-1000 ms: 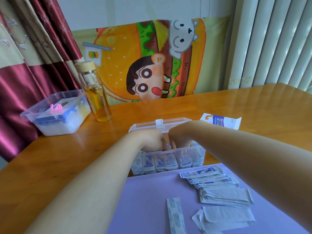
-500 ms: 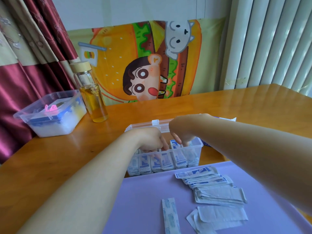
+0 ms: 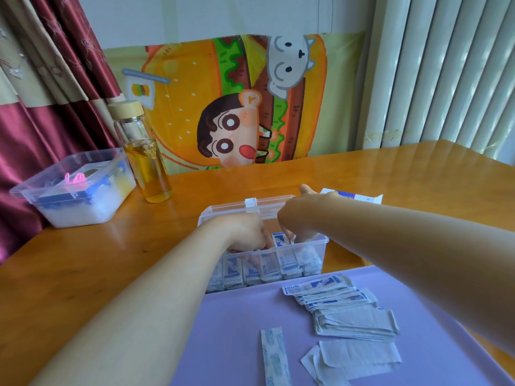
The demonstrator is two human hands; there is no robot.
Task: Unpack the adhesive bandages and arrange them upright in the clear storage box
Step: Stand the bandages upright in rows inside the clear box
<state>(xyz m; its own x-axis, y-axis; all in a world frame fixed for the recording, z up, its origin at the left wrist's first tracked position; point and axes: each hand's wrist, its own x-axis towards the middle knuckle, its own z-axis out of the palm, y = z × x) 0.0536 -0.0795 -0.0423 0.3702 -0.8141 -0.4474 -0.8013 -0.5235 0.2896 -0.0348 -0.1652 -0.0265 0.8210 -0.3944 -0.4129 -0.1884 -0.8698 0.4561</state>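
Observation:
The clear storage box (image 3: 322,244) stands open in the middle of the table, its lid (image 3: 237,210) tipped back. A row of blue-and-white adhesive bandages (image 3: 267,268) stands upright inside it. My left hand (image 3: 242,232) reaches down into the box's left half, fingers resting against the row. My right hand (image 3: 296,218) hovers over the right half, its fingertips pinching one bandage (image 3: 281,239) that sticks up above the rim. A loose pile of bandages (image 3: 331,296) lies on the purple mat (image 3: 231,330). A single bandage (image 3: 274,358) lies near the front.
White paper pieces (image 3: 359,355) lie on the mat below the pile. The bandage carton (image 3: 355,197) lies behind my right arm. A glass bottle of amber liquid (image 3: 146,162) and a plastic tub (image 3: 75,196) stand at the back left.
My right hand has risen from inside the box to just above its rim, and one bandage now sticks up under its fingertips. My left hand stays in the box.

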